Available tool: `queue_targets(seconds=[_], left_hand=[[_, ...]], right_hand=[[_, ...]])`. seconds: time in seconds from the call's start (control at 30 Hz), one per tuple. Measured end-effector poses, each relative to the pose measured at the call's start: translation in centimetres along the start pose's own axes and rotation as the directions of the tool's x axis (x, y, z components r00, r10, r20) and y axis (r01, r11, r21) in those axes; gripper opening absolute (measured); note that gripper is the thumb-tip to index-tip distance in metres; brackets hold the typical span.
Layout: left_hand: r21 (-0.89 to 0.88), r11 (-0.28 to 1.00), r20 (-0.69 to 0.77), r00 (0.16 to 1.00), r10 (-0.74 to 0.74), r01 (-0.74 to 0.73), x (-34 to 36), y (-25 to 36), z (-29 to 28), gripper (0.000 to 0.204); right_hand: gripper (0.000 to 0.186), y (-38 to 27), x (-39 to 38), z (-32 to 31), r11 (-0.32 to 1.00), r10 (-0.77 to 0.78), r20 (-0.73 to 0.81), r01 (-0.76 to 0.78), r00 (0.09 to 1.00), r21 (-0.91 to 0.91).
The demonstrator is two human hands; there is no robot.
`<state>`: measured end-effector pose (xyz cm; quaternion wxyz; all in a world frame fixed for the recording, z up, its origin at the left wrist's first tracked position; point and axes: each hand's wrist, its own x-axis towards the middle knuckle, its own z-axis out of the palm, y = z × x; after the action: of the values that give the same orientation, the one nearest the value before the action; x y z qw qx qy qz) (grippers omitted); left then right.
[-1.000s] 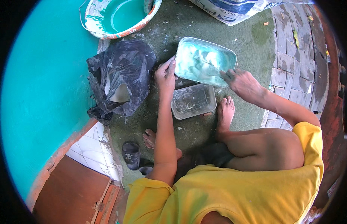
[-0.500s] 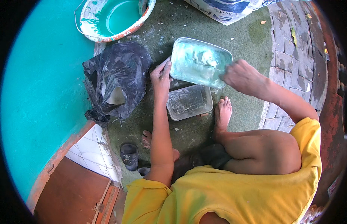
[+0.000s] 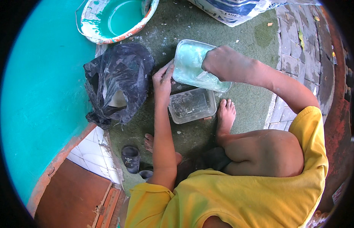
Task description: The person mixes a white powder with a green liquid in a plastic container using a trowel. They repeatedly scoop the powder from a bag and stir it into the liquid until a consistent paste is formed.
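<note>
A rectangular translucent plastic tub (image 3: 180, 57), smeared inside with pale green-white paste, rests on the ground in front of me. My left hand (image 3: 163, 78) grips its left edge, thumb on the near side. Over the tub's right half is my right hand (image 3: 224, 64), closed in a fist around a tool that it mostly hides. Only a pale bit of the tool shows beneath the fist, down in the paste (image 3: 201, 76). Just nearer to me stands a second clear plastic tub (image 3: 193, 106), with whitish residue inside.
A black plastic bag (image 3: 125, 72) slumps at the left by the turquoise wall (image 3: 43, 87). Beyond it stands a paint-smeared bucket (image 3: 123, 36) with green inside. A white-and-blue sack (image 3: 237, 15) is at the far side. Dark sandals (image 3: 131, 159) lie near my left foot.
My right hand has moved left and slightly up, from the tub's right edge to over its inside. The left hand keeps its hold on the tub.
</note>
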<state>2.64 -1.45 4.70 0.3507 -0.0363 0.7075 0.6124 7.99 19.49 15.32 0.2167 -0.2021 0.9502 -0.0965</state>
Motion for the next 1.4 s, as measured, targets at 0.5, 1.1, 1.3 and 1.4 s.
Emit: queue_targets(seconds=[0.5,1.1,1.3,1.4], left_hand=[[0.024,1.000,-0.022,1.000,0.004,-0.003,-0.2,0.2,0.1,0.038],[-0.013,0.994,-0.043,0.993,0.109,-0.110,0.1,-0.8,0.2,0.032],[0.046,0.991,-0.048,0.990,0.130,-0.128,0.4,-1.1,0.1,0.031],[0.025,0.993,-0.058,0.991,0.118,-0.117,0.1,-0.7,0.3,0.032]], right_hand=[[0.024,0.0,-1.8,2.9,0.922,0.345,-0.171,-0.299,0.923,0.246],[0.052,0.2,-6.9,6.8,0.943,0.333,-0.127,-0.329,0.934,0.057],[0.041,-1.0,-8.3,6.9,0.902,0.415,-0.010,-0.409,0.910,0.139],[0.034,-1.3,-8.7,5.4,0.923,0.346,-0.060,-0.329,0.936,0.198]])
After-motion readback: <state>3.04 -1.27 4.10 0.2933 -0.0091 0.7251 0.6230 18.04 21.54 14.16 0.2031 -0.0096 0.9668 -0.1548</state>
